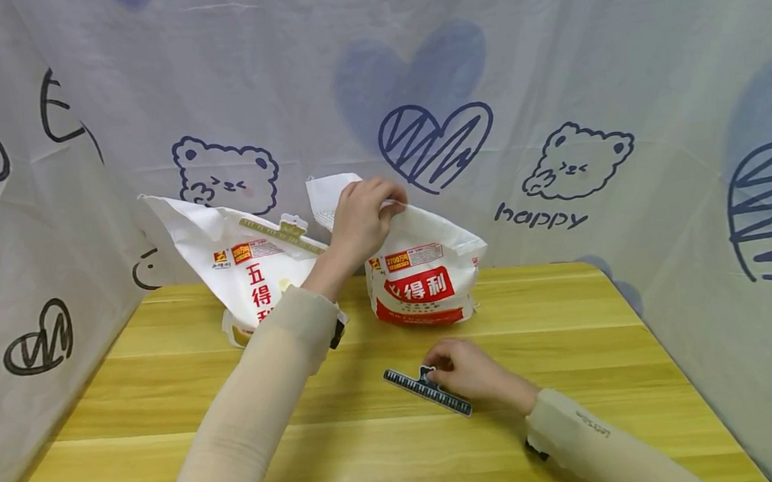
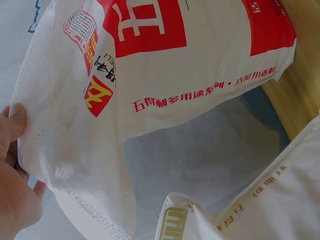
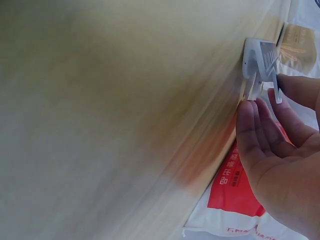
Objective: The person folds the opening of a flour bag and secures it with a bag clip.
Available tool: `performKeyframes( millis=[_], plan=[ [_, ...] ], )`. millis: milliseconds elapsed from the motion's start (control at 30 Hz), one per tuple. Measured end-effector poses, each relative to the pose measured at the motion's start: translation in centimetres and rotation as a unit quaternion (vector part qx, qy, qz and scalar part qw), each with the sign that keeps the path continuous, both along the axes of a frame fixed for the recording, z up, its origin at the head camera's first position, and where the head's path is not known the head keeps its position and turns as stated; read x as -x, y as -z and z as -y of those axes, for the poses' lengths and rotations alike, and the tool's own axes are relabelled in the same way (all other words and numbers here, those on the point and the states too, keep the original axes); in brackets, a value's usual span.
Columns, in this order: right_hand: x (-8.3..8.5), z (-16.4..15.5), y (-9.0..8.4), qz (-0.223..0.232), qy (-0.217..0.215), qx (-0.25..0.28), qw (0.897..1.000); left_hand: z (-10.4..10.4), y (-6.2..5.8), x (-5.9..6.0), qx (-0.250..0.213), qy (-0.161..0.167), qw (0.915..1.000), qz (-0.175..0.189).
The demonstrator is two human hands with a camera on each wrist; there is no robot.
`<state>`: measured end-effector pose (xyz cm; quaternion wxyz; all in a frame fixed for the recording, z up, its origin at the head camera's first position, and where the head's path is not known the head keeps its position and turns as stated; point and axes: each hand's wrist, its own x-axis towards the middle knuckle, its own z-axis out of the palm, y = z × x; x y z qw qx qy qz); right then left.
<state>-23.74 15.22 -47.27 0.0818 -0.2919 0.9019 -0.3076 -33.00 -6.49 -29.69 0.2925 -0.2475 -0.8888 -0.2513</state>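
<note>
Left grip: the left hand [image 1: 362, 220] pinches the folded top edge of the right-hand white plastic flour bag with red label and Chinese lettering [image 1: 431, 279]; fingers curled over the fold, and in the left wrist view the thumb [image 2: 12, 122] presses the bag's skin [image 2: 165, 85].
Right grip: the right hand [image 1: 469, 371] rests on the table, its fingertips closed on the middle tab of a long dark blue plastic sealing clip with pale ruler-like markings [image 1: 427, 390]; the right wrist view shows fingers [image 3: 260, 130] and thumb pinching the clip's pale end [image 3: 261, 64].
Held bag: stands upright at the far middle of the yellow wooden table [image 1: 377, 456], just beyond the clip.
Clip: lies flat and slanted on the table, near the bag's base but apart from it.
Second bag: a matching white flour bag [image 1: 243, 265] leans to the left of the first, a gold clip [image 1: 282, 235] along its folded top, behind the left forearm's beige sleeve [image 1: 268, 389].
Surround: pale cloth printed with bears and hearts [image 1: 553, 104] hangs behind and at both sides.
</note>
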Motion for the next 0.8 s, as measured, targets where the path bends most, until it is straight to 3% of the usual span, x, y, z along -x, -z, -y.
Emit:
performKeyframes(
  millis=[800],
  plan=[
    [-0.95, -0.08, -0.27, 0.018, 0.027, 0.041, 0.999, -0.12, -0.04, -0.22, 0.004, -0.007, 1.0, -0.001]
  ],
)
